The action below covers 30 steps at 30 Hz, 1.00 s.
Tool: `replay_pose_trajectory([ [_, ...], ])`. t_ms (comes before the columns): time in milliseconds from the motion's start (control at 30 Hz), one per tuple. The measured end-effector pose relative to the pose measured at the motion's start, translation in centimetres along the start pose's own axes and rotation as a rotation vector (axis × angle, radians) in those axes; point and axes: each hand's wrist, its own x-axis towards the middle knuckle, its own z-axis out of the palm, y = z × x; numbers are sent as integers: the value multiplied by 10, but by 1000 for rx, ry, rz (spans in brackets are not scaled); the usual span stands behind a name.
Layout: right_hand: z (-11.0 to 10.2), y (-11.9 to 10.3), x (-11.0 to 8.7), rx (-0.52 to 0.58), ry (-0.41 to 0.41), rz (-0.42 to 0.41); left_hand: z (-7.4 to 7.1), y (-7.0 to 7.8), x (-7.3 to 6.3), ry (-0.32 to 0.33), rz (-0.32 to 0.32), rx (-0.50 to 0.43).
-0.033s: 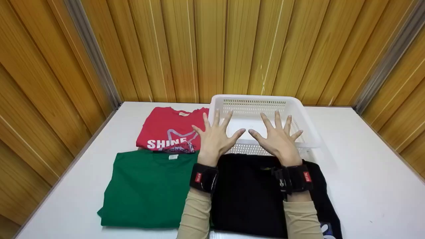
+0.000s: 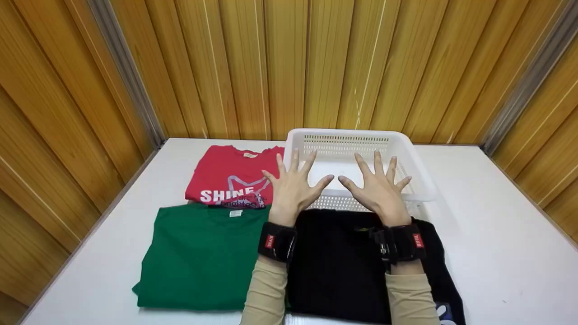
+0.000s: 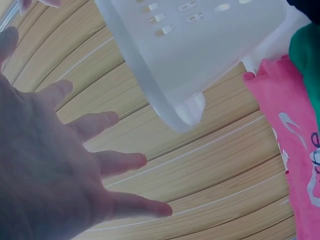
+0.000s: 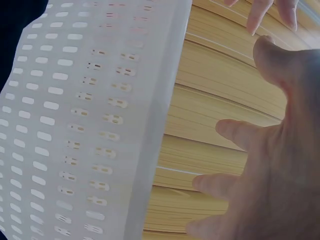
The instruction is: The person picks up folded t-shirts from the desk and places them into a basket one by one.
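Both hands are held out side by side with spread, straight fingers and nothing in them. In the head view the left hand (image 2: 292,189) overlaps the left front corner of a white plastic basket (image 2: 426,192) and the edge of a red T-shirt (image 2: 216,174). My right hand (image 2: 379,189) overlaps the basket's front wall, its thumb pointing toward the left thumb with a small gap between. Below the wrists lies a folded black garment (image 2: 336,266), partly hidden by the forearms. A folded green T-shirt (image 2: 203,257) lies left of it. The wrist views show the basket's slotted wall beside each hand.
The white table (image 2: 505,225) carries the garments and the basket. Behind it stands a wood-patterned panel wall (image 2: 289,67), with similar panels at the left and right. The red shirt lies behind the green one, against the basket's left side.
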Motion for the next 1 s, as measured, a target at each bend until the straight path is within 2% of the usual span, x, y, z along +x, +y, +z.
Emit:
replay_pose_trajectory([
  [133, 1, 1, -1, 10, 10, -16, 0, 0, -2, 24, 24, -30],
  [300, -1, 3, -2, 64, 65, -85, -3, -3, -4, 70, 60, -43],
  [433, -6, 6, -4, 97, 80, -128, -8, -7, -5, 61, 94, -68],
  [633, -14, 13, -8, 94, 75, -153, -13, -14, -9, 58, 189, -103],
  [733, -18, 21, -13, 81, 79, -169, -14, -15, -13, 12, 204, -136],
  [833, -24, 32, -19, 63, 85, -176, -16, -16, -18, -78, 192, -148],
  [1000, -38, 55, -30, 10, 104, -150, -15, -20, -24, -255, 73, -177],
])
